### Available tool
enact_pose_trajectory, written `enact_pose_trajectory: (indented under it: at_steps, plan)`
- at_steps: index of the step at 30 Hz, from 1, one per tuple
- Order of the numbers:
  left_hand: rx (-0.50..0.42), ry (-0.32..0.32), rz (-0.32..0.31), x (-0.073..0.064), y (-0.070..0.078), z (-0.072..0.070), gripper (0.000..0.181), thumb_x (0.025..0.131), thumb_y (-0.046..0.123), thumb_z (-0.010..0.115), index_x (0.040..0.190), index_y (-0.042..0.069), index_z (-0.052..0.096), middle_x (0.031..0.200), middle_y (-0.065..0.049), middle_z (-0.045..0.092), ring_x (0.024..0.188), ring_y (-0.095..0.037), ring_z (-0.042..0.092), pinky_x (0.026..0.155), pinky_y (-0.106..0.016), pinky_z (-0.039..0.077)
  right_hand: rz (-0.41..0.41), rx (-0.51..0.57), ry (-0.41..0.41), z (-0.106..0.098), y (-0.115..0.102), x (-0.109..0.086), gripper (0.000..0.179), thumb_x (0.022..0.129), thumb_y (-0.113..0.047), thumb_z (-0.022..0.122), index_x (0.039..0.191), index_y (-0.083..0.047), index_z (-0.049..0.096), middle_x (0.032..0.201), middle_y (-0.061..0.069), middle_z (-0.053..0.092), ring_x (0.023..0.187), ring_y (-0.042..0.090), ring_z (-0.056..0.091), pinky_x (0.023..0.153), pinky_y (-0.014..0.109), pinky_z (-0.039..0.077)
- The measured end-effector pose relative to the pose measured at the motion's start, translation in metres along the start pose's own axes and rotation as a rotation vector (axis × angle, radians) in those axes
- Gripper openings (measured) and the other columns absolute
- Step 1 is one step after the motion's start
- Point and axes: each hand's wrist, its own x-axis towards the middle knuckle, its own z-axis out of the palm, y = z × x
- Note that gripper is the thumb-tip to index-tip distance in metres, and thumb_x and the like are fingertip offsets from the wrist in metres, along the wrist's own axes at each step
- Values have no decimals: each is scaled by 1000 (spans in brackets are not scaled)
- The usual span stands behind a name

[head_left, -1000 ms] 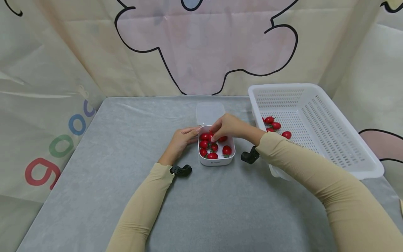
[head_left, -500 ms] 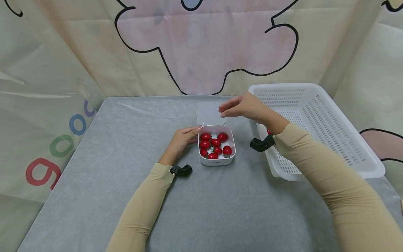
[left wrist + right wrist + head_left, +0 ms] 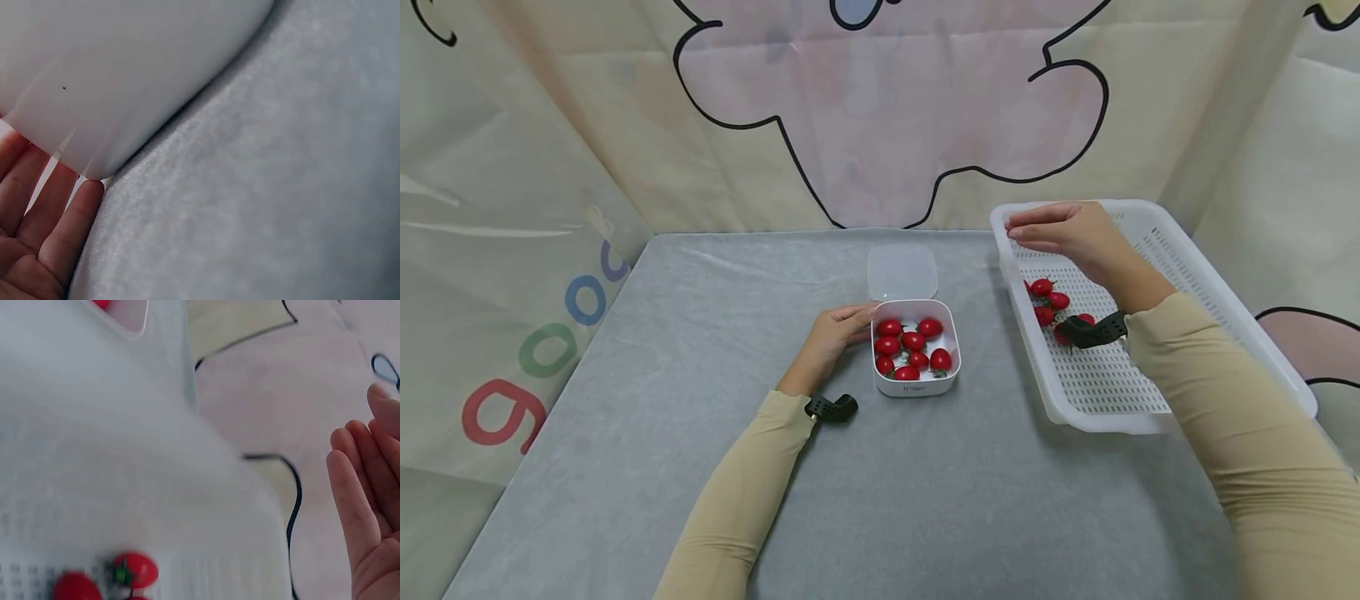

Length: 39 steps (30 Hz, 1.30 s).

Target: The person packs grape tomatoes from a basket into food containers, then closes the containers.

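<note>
Several cherry tomatoes (image 3: 913, 341) lie in a small white box (image 3: 916, 388) at mid-table. My left hand (image 3: 832, 337) rests against the box's left side, near its back corner. In the left wrist view, the fairly straight fingers (image 3: 72, 219) of that hand touch the white wall (image 3: 137, 62). My right hand (image 3: 1067, 233) hovers over the far left part of a white perforated basket (image 3: 1105, 422), holding nothing. Its fingers look straight in the right wrist view. More cherry tomatoes (image 3: 1058, 301) sit in the basket's left side, below this hand; the wrist camera hides some.
A translucent lid (image 3: 902, 272) lies flat behind the box. Grey cloth (image 3: 955, 500) covers the table. A printed curtain (image 3: 865, 125) stands along the table's back edge, with another on the left side.
My right hand has risen out of the white box, leaving its tomatoes there, and moved right to above the basket. The left hand has stayed at the box.
</note>
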Motion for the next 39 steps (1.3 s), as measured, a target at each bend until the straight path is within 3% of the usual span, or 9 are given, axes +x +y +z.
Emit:
enact_pose_trajectory:
  at_steps: [11,13,17,21,24,28,34,39]
  plan:
    - [-3,2,-10,-1,0,0,36,100,15,60,128,-7,62,135,-21,62,98,-3,67,96,-31,58,118,-89,43,-49,40,5,11,92,-23,71,95,-32,77,92,-21,73,87,-4,69,77,10,57]
    - [-7,2,-8,-1,0,0,36,100,15,59,129,-7,62,135,-22,61,97,-3,67,96,-32,58,135,-139,37,-55,49,7,12,93,-27,70,101,-33,76,93,-23,72,88,-5,69,81,12,57]
    - [-14,1,-2,-1,-1,1,37,100,13,59,129,-9,61,136,-23,61,96,-2,67,96,-32,58,203,-262,11,-63,64,8,47,94,-36,68,137,-20,61,99,-27,69,91,-10,66,109,34,49]
    - [-27,7,-2,-1,-1,1,37,100,13,59,129,-9,61,135,-22,61,94,-2,68,95,-31,58,259,-329,-19,-64,74,10,69,93,-42,67,149,-7,44,124,-17,68,99,-7,63,120,51,34]
    - [-37,11,-2,-1,0,1,37,99,14,60,128,-10,61,134,-22,62,93,-3,68,95,-31,58,281,-345,-13,-64,79,13,70,92,-43,68,149,-9,45,140,-7,62,119,8,60,121,51,33]
    - [-35,12,-4,-1,0,1,37,99,13,60,128,-10,61,133,-21,63,92,-2,68,94,-30,59,289,-361,-10,-62,84,14,68,93,-40,69,148,-9,46,148,2,54,141,31,43,121,53,32]
    - [-33,8,-7,0,-1,1,37,99,13,59,128,-10,61,134,-22,62,92,-1,68,95,-30,58,277,-427,-40,-60,89,13,69,93,-38,68,150,-7,43,153,18,44,144,38,38,119,58,32]
    - [-24,-1,-11,1,-1,0,36,100,14,59,128,-8,61,135,-22,61,94,-2,68,97,-32,57,283,-464,-53,-56,94,15,62,95,-33,67,147,-6,47,150,23,45,141,40,37,118,62,31]
